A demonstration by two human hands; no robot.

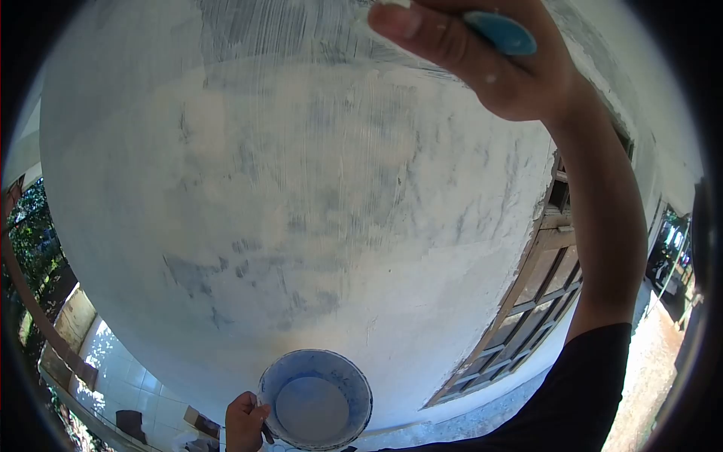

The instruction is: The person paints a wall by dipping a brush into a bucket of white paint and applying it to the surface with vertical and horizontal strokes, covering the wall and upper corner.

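Observation:
My right hand point(489, 60) is raised high against a rough wall point(316, 196) and grips the blue handle of a paintbrush point(501, 32); the bristles are out of sight at the top edge. The wall carries fresh white brush strokes over grey patches. Low in the view my left hand point(245, 422) holds a round blue bowl point(267, 377) by its rim. White paint point(312, 410) fills the bottom of the bowl.
A brown wooden window frame point(531, 301) with several panes stands in the wall at the right. A white tiled floor point(128, 369) lies below at the left, with trees beyond it. Sunlit ground point(648, 377) runs along the right.

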